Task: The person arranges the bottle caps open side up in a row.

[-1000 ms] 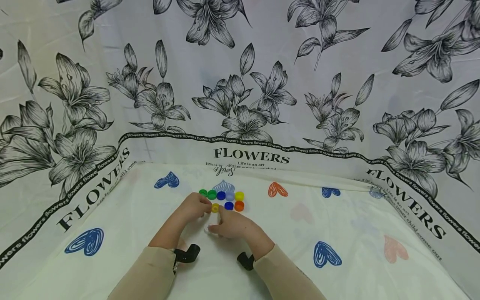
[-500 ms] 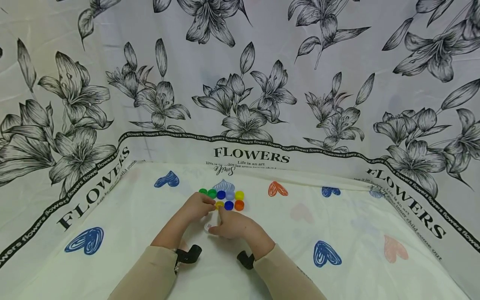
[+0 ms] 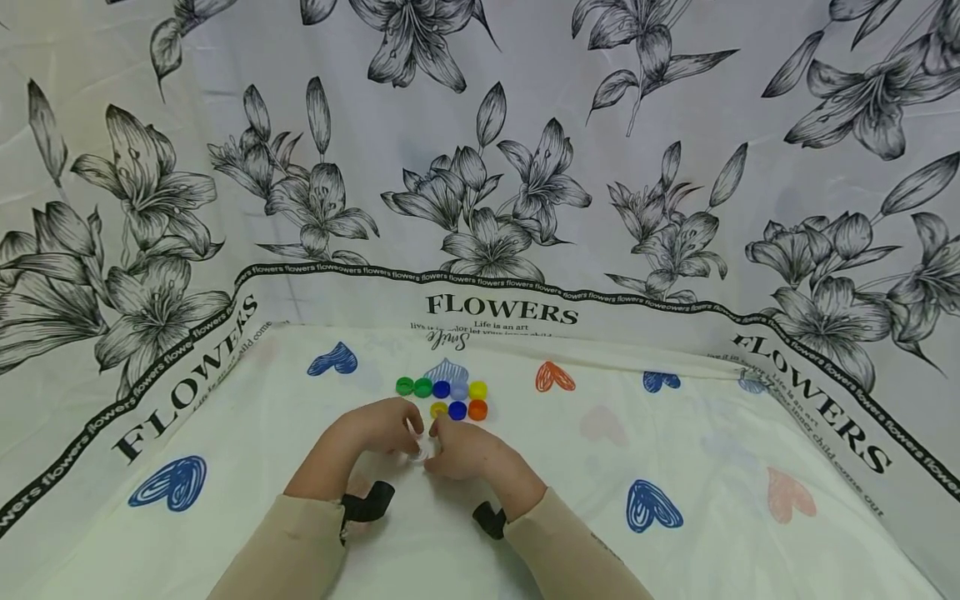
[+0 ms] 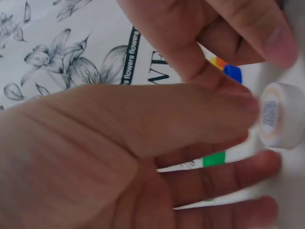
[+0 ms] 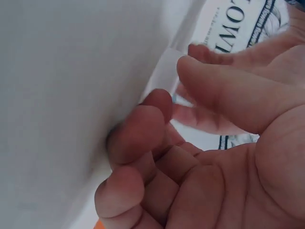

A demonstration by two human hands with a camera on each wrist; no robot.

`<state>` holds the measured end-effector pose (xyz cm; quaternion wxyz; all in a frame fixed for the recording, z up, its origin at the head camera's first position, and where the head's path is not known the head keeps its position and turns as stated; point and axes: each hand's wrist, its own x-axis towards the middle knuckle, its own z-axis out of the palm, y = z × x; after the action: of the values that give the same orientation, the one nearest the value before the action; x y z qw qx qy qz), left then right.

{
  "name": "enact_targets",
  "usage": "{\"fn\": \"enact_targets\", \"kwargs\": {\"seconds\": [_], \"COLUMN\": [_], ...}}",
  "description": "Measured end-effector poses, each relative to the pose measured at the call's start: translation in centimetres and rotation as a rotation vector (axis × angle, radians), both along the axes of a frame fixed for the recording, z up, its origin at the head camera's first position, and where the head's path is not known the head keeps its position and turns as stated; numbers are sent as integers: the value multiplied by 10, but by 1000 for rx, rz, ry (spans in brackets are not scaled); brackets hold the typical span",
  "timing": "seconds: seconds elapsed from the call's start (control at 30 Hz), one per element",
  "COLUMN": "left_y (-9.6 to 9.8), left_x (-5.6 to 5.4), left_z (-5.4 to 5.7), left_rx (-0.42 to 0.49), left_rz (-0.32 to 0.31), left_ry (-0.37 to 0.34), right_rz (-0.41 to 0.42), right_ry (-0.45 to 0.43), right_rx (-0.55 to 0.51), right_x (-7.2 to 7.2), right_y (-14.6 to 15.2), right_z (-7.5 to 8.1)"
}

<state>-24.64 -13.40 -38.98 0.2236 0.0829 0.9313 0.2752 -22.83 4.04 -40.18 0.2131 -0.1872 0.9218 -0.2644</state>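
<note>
A small white round tub (image 4: pixel 283 117) with a printed label lies on the cloth, label upward, between the two hands. The left hand (image 3: pixel 381 427) reaches over it from the left, its fingers fairly straight and spread; in the left wrist view the thumb tip overlaps the label's edge. From the other side comes the right hand (image 3: pixel 468 450), its thumb close to the tub and its other fingers loosely bent. Whether either hand touches the tub cannot be seen. Just beyond lies a yellow cap (image 3: pixel 438 410), beside a blue cap (image 3: pixel 457 410) and an orange cap (image 3: pixel 477 409).
A back row of small caps holds two green caps (image 3: pixel 414 387), a blue cap (image 3: pixel 441 389), a light blue cap (image 3: pixel 459 390) and a yellow cap (image 3: pixel 478 389). A white heart-print cloth (image 3: pixel 570 500) covers the table. Flower-print curtain (image 3: pixel 525 100) hangs behind.
The left hand has pushed the front yellow cap right, against the blue one, then let go and come back toward the white tub. The right hand has drawn its index finger slightly off the yellow cap.
</note>
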Motion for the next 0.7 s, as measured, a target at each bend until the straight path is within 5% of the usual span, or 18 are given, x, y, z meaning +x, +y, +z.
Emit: {"fn": "enact_targets", "kwargs": {"seconds": [0.17,0.27,0.7], "left_y": [9,16,18], "left_x": [12,15,12], "left_z": [6,5,4], "left_rx": [-151,-197,-158], "left_rz": [-39,-74,-109], "left_ry": [-43,0,62], "right_rz": [3,26,6], "right_ry": [39,93,68], "right_rx": [28,78,83], "right_x": [-2,-3,-2], "right_y": [-4,-6,-4], "right_z": [-6,-9,-6]}}
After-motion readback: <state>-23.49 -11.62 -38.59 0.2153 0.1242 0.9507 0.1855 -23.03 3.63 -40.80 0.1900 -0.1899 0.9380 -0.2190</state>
